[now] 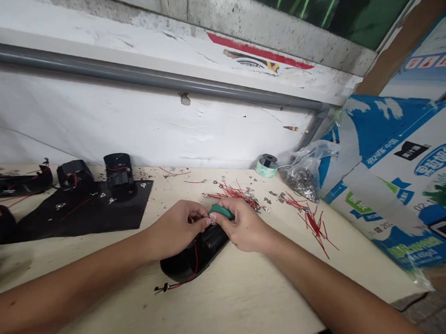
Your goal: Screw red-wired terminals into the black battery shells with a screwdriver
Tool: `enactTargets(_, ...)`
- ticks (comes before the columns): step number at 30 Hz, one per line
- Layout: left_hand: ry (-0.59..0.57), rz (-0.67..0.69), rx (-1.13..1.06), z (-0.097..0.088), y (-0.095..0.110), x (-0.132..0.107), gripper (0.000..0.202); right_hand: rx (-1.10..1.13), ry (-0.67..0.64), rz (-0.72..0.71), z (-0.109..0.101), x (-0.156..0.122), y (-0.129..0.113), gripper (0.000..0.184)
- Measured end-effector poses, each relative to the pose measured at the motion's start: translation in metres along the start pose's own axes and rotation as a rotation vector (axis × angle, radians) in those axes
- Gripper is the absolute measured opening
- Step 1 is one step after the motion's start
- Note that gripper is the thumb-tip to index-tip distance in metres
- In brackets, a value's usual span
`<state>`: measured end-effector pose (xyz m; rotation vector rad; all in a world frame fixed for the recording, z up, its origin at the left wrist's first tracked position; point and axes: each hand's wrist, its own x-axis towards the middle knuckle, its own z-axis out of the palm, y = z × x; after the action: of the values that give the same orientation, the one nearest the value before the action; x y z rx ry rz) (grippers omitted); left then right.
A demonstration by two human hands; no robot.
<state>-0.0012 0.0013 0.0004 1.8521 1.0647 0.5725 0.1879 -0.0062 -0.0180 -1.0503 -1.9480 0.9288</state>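
A black plastic shell (181,267) lies on the table in front of me, with a red wire (196,256) running along it and out past its near end. Over the shell's far part, my right hand (244,224) is closed around a green-handled tool (223,211); its working end is hidden. My left hand (183,225) meets it there, thumb and fingertips pinched together at the shell. What they pinch is too small to make out.
Red wires with metal tabs (234,192) lie scattered behind my hands, more red wires (314,224) to the right. A plastic bag of metal parts (304,175) and a tape roll (266,166) stand by the wall. Left are a black mat (90,213) and black housings (117,172); right, a carton (406,174).
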Motion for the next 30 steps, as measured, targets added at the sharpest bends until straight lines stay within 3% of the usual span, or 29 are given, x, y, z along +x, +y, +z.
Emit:
enactTargets(3,0.018,-0.021,-0.031,-0.001,0.000,0.000,0.025,0.084,0.036,0.017,-0.004,0.003,0.000,0.021)
enactTargets(8,0.116,-0.004,-0.096,0.000,-0.006,0.001,0.025,0.091,0.285,0.095,-0.021,0.007,0.005,0.031)
enactTargets(10,0.157,-0.022,-0.121,0.001,-0.009,0.002,0.026,-0.050,0.256,0.106,-0.026,0.007,0.004,0.028)
enactTargets(13,0.211,-0.038,-0.159,0.004,-0.012,0.004,0.027,-0.112,0.050,0.184,-0.025,0.006,0.002,0.044)
enactTargets(17,0.239,-0.003,-0.175,0.005,-0.012,0.004,0.027,0.245,0.015,0.372,-0.013,0.005,0.002,0.033)
enactTargets(20,0.259,0.015,-0.217,0.004,-0.008,0.001,0.029,0.584,0.060,0.359,-0.008,0.006,0.001,0.029)
enactTargets(22,0.277,0.040,-0.198,0.001,-0.006,-0.001,0.032,0.694,0.069,0.355,-0.009,0.007,-0.001,0.030)
enactTargets(25,0.300,0.178,0.001,-0.006,-0.007,-0.003,0.031,0.723,0.079,0.398,-0.012,0.008,-0.002,0.026)
enactTargets(27,0.299,0.377,0.250,-0.013,-0.012,-0.002,0.029,0.705,0.081,0.413,-0.013,0.008,-0.001,0.023)
enactTargets(30,0.289,0.728,0.667,-0.022,-0.019,0.000,0.044,0.659,0.075,0.424,-0.014,0.008,0.001,0.021)
